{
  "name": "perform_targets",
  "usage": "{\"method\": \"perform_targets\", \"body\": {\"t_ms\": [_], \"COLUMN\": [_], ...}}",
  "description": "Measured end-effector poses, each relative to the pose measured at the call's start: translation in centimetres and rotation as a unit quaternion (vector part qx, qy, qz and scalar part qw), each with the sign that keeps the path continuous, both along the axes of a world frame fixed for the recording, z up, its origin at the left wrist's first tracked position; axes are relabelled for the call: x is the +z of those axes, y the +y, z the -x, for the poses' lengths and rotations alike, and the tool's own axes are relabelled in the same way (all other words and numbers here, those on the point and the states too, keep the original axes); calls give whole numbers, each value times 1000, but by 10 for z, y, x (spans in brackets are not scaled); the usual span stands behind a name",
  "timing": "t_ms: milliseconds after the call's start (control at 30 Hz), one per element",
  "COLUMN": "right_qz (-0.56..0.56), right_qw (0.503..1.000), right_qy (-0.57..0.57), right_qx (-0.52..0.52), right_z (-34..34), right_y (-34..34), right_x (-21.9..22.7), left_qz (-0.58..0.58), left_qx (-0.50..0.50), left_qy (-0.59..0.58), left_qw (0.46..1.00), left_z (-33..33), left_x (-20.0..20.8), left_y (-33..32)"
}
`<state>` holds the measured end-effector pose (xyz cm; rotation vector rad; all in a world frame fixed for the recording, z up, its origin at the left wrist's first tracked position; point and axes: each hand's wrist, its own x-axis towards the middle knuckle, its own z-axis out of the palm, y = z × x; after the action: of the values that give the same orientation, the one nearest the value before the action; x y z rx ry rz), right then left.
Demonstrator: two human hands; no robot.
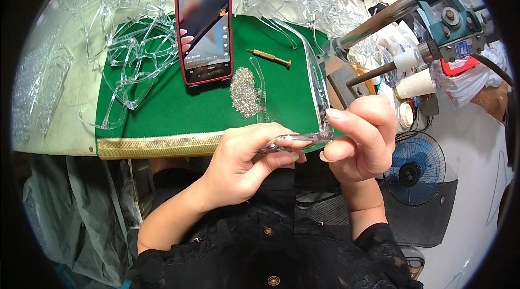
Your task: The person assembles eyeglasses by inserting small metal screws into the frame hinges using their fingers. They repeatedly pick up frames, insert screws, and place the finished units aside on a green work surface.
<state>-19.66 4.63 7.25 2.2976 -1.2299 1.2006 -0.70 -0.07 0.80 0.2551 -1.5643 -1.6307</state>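
My left hand (235, 167) is closed on the front of a clear eyeglass frame (299, 138), pinching it between thumb and fingers. One temple arm (312, 69) of that frame stretches away over the mat, joined at the hinge corner. At this corner is my right hand (364, 140), its index fingertip against the temple arm and its thumb below, with the corner between them. Whether a small part is also in those fingers is hidden. Beyond my hands lie a heap of tiny silvery screws (245, 95), a loose clear temple arm (262, 88) and a brass-coloured screwdriver (269, 58).
A red-cased phone (205, 29) stands tilted on the green mat (173, 110). Clear eyeglass frames (135, 61) pile up at left and along the back. At right stand a green metal press (433, 2), a paper cup (416, 83) and, lower down, a blue fan (414, 167).
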Motion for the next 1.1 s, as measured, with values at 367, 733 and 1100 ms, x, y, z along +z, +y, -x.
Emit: {"method": "perform_targets", "body": {"t_ms": [367, 733, 1100], "right_qz": [-32, -175, -322], "right_qw": [999, 955, 941], "right_qy": [-32, -238, -96], "right_qx": [2, 10, -26], "right_z": [-3, 15, 16], "right_y": [-3, -13, -13], "right_x": [0, -26, -79], "left_qz": [46, 45, 77], "left_qx": [17, 40, 73], "left_qy": [17, 29, 48], "left_qw": [999, 998, 993], "left_z": [2, -8, -22], "left_x": [-5, -7, -9], "left_y": [-4, -13, -22]}}
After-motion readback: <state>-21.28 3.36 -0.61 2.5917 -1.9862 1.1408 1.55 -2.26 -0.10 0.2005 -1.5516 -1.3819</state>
